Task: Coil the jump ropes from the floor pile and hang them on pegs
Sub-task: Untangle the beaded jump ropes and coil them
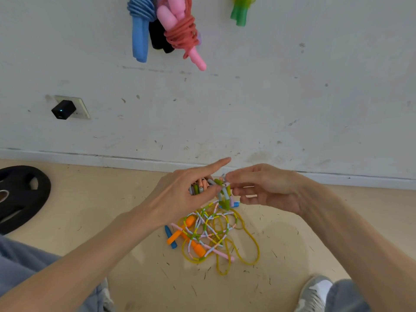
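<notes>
My left hand holds a bundle of beaded jump rope loops in pastel green, blue and pink, its index finger pointing straight out. My right hand pinches the same beaded rope beside the bundle. The rest of that rope trails down into the floor pile, tangled with a yellow rope that has orange handles. On the wall above hang coiled ropes: a blue one, a pink and red one and a green one. The pegs are hidden.
A black weight plate lies on the floor at the left. A black plug sits in a wall socket. A grey shoe stands at the lower right, and my trouser leg shows at the lower left.
</notes>
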Demonstrator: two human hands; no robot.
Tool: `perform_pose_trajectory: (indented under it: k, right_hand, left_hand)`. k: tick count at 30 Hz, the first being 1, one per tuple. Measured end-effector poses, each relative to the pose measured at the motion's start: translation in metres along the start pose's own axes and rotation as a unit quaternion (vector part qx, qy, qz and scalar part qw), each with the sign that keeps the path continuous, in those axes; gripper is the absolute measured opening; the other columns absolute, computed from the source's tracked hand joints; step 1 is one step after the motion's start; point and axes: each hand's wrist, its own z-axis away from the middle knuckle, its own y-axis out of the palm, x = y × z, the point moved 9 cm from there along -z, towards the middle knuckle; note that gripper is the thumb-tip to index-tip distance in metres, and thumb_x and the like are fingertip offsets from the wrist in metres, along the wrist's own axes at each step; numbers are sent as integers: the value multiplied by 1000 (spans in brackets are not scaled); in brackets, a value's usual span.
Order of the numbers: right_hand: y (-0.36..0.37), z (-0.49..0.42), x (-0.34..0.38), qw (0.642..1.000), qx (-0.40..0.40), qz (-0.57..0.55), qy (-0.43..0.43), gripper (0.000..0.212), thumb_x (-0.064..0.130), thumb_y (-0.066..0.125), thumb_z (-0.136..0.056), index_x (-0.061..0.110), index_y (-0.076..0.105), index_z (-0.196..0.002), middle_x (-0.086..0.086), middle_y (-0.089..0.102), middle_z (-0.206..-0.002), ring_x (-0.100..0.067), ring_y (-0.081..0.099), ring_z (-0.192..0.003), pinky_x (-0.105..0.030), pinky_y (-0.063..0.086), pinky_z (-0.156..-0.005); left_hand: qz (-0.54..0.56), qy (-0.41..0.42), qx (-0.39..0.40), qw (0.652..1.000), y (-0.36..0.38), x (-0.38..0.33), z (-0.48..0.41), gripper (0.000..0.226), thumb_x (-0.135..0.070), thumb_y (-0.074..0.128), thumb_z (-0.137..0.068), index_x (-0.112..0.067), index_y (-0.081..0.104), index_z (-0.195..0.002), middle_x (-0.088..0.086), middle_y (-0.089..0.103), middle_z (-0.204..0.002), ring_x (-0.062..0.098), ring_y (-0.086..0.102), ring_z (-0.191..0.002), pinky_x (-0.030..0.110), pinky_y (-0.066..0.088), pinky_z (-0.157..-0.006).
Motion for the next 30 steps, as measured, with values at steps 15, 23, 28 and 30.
perform_pose_trajectory:
  k: [15, 23, 28, 30]
  right_hand:
    - [-29, -19, -5, 976, -196, -29, -89, 20, 26, 73, -96, 6, 77, -96, -6, 68, -86, -14, 59, -76, -26, 43, -64]
    - [-43, -12, 11, 932, -319, 41, -166, 23, 25, 64, -103, 4, 68, -93, -4, 66, -64, -9, 55, -51, -18, 42, -52]
    - [-38, -17, -3, 950, -246, -156, -116, 23, 19, 65, -102, 5, 70, -86, -5, 55, -72, -10, 44, -55, -22, 43, -57]
    - [-31, -19, 2, 954, -194, -186, -133, 19, 23, 65, -102, 7, 70, -93, -4, 57, -77, -11, 44, -59, -22, 43, -59]
  left_hand:
    - [29, -22, -30, 999, 13, 1, 8, 20, -58, 58, -93, -48, 52, -110, -27, 65, -105, 2, 65, -89, 32, 55, -69]
    - [154, -23, 31, 987, 18, 0, 1, 18, -29, 61, -102, -41, 63, -115, -18, 69, -106, 10, 67, -96, 31, 54, -84]
    - [180, -16, 58, 982, 14, -4, -5, 17, -21, 62, -103, -35, 65, -111, -15, 66, -104, 10, 63, -89, 20, 49, -76]
    - [179, -22, 55, 982, 13, -2, -7, 18, -20, 61, -103, -36, 65, -110, -15, 64, -107, 5, 62, -89, 18, 47, -77]
